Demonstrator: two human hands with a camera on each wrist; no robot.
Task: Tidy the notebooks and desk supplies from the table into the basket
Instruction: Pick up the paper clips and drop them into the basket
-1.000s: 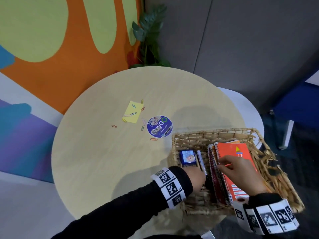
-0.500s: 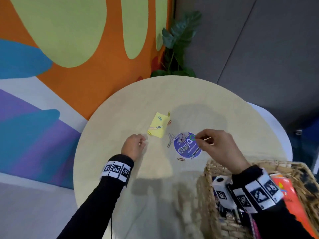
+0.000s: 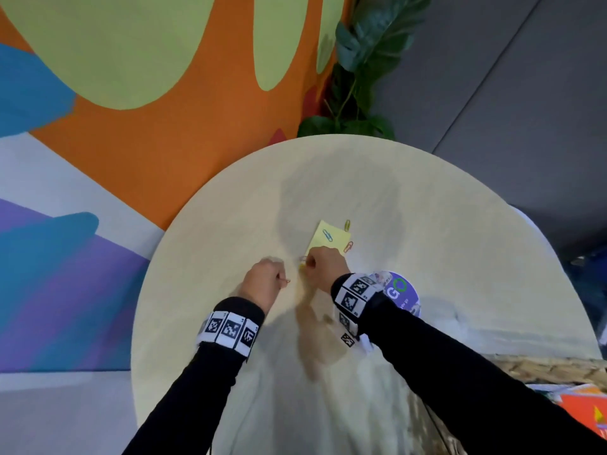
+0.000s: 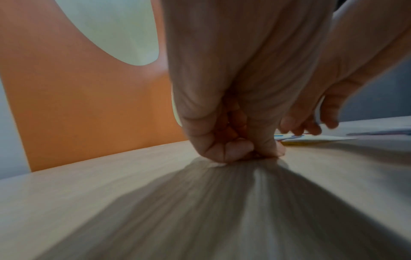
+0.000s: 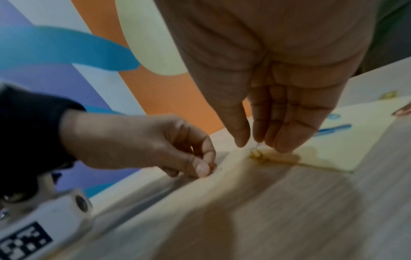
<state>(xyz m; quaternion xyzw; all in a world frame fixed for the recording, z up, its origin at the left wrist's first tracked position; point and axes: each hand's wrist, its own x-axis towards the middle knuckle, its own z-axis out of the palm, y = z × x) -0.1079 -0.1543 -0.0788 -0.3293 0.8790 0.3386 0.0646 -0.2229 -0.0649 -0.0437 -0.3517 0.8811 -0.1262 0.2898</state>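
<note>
My left hand (image 3: 266,280) rests on the round table (image 3: 427,224) and pinches a small orange paper clip (image 3: 287,281) between thumb and finger; the left wrist view shows those curled fingers (image 4: 231,149) pressed to the wood. Just right of it, my right hand (image 3: 323,265) points down at the near corner of a yellow sticky note (image 3: 330,239). Its fingertips (image 5: 282,142) close around a paper clip (image 5: 256,155) lying at that corner. A blue clip (image 3: 327,235) lies on the note. The wicker basket (image 3: 555,366) sits at the lower right.
A yellow clip (image 3: 347,224) and an orange clip (image 3: 348,247) lie beside the note. A round purple sticker (image 3: 402,292) lies behind my right wrist. An orange notebook (image 3: 588,412) shows inside the basket. A potted plant (image 3: 361,77) stands past the table's far edge.
Both hands left the basket and reached out over the table. The left hand took up a clip; the right hand moved left from the purple sticker to the note's corner.
</note>
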